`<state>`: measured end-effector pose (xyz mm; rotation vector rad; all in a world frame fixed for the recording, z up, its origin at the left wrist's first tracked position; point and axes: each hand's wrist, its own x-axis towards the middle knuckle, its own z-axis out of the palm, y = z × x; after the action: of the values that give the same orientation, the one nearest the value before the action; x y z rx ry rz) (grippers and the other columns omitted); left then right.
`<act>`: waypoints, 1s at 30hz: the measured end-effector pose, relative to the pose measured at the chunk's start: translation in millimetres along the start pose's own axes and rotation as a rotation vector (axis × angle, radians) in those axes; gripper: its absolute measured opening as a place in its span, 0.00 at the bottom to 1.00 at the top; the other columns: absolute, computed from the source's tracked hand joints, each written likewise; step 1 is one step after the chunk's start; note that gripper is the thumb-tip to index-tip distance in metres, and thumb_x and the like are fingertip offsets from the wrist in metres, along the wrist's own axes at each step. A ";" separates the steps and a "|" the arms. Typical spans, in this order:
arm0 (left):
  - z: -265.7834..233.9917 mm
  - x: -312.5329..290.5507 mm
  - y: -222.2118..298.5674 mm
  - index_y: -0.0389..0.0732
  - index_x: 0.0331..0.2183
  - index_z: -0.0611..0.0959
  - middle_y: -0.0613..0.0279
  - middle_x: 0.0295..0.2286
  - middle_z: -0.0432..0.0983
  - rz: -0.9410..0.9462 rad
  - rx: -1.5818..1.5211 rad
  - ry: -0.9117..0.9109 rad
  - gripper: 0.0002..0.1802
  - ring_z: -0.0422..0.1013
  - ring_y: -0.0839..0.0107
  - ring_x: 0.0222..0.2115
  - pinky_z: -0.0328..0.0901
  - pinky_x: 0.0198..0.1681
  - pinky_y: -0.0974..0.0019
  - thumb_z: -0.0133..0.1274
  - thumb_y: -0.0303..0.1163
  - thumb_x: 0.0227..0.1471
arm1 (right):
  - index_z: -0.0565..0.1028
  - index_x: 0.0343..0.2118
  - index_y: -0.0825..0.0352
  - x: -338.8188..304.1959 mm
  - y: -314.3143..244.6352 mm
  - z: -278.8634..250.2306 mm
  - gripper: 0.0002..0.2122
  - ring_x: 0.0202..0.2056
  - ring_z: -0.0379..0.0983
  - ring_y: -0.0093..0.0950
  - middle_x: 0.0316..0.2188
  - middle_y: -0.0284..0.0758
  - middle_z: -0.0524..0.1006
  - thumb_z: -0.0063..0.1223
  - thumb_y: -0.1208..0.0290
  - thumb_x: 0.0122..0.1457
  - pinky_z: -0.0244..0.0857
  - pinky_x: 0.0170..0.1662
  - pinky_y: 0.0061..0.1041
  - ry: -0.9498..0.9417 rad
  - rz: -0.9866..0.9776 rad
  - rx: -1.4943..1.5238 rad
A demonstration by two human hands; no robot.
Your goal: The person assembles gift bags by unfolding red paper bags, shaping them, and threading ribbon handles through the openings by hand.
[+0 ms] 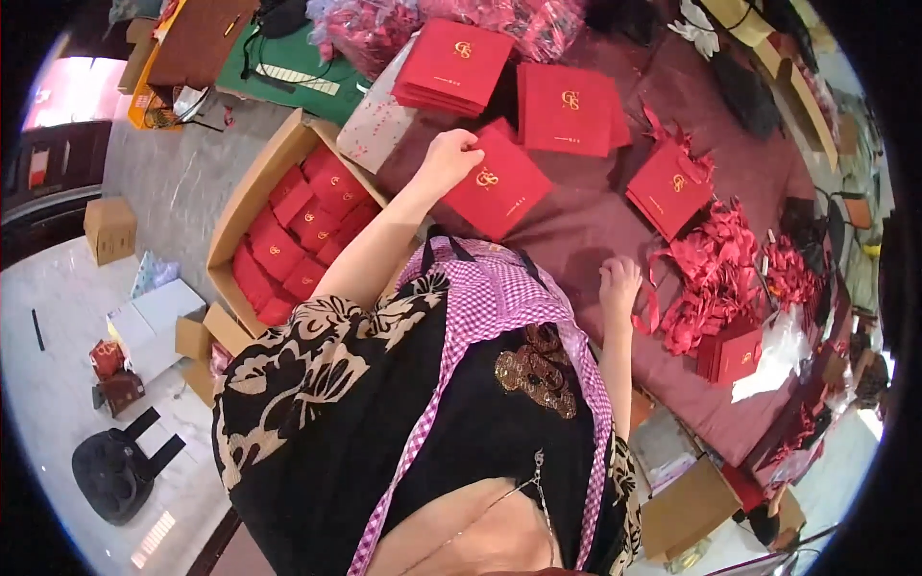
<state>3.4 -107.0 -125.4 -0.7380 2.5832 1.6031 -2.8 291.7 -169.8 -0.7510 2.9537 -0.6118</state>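
Observation:
My left hand point(450, 161) pinches the upper left edge of a flat red gift bag point(497, 184) with a gold emblem, which lies on the dark red table cover point(576, 216). To the right, my right hand point(619, 284) rests low over the cover, fingers loosely bent and apart, with nothing seen in it. Close beside it, a loose red ribbon point(649, 305) trails from a heap of red ribbons point(711, 259). Beyond my left hand are two stacks of the same bags, one at left point(454, 65) and one at right point(567, 110). Another bag point(669, 187) lies by the ribbon heap.
An open cardboard box point(229, 206) full of red bags stands left of the table. Clear plastic bags of red material point(538, 24) lie at the far edge. A small pile of red bags point(730, 357) sits at right. A black stool point(113, 477) is on the floor.

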 end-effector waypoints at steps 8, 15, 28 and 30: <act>-0.7 -15.8 28.7 0.28 0.41 0.77 0.60 0.34 0.77 0.057 -0.167 -0.161 0.15 0.71 0.76 0.35 0.65 0.40 0.73 0.54 0.22 0.48 | 0.72 0.33 0.67 21.0 -26.9 -4.2 0.05 0.37 0.71 0.39 0.31 0.40 0.75 0.47 0.78 0.54 0.63 0.41 0.36 0.251 0.435 0.456; 5.2 -26.8 72.3 0.29 0.38 0.79 0.57 0.30 0.79 0.160 -0.283 -0.220 0.13 0.73 0.76 0.31 0.67 0.36 0.71 0.52 0.23 0.47 | 0.74 0.37 0.66 -15.1 -10.3 -17.1 0.11 0.42 0.69 0.40 0.37 0.40 0.75 0.49 0.81 0.48 0.62 0.47 0.36 0.238 0.268 0.205; 39.0 -28.0 90.1 0.28 0.39 0.78 0.60 0.32 0.79 0.079 -0.459 -0.422 0.13 0.72 0.77 0.33 0.66 0.37 0.73 0.52 0.22 0.48 | 0.72 0.33 0.64 -36.4 -17.5 21.6 0.08 0.39 0.68 0.36 0.33 0.36 0.73 0.54 0.72 0.49 0.58 0.43 0.37 0.258 0.129 -0.094; 37.6 -31.1 98.3 0.28 0.39 0.78 0.59 0.32 0.79 0.123 -0.367 -0.402 0.14 0.72 0.77 0.33 0.66 0.38 0.73 0.52 0.22 0.48 | 0.72 0.33 0.65 -31.8 -12.3 27.6 0.06 0.36 0.69 0.40 0.31 0.39 0.74 0.52 0.74 0.53 0.60 0.41 0.38 0.437 0.345 0.237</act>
<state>-16.6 -27.4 -52.5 -0.2257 2.1150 2.0418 34.3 286.5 -192.6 -0.0844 3.1791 -1.1914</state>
